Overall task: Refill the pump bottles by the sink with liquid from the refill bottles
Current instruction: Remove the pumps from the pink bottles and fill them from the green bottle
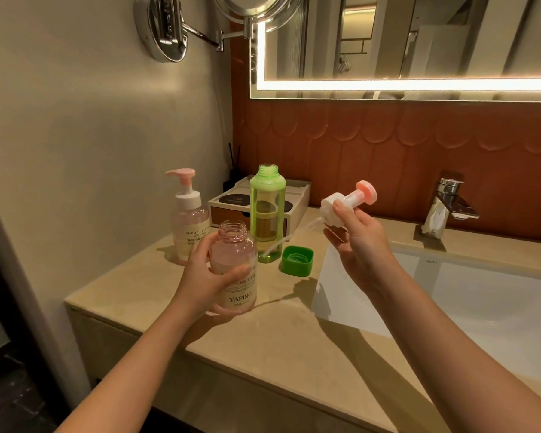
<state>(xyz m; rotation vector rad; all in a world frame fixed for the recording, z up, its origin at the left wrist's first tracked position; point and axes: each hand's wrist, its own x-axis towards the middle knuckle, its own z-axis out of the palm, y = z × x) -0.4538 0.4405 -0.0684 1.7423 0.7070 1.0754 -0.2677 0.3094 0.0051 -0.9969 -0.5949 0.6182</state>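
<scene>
A capped pump bottle (190,220) stood upright at the far left of the counter (263,339), near the wall. Just right of it, the left hand (200,281) held an open pink bottle (233,246) upright, fingers and thumb curled round its body, its neck bare. Behind that stood a green refill bottle (267,210), uncapped and upright, in front of a tray (228,203). Its green cap (297,261) lay on the counter just beside its base. Further right, the right hand (361,248) pinched the white collar of the removed pump (350,200) in the air, pink top pointing right, its clear tube trailing down-left towards the green bottle. The sink (481,307) and tap (447,201) lay at the right.
</scene>
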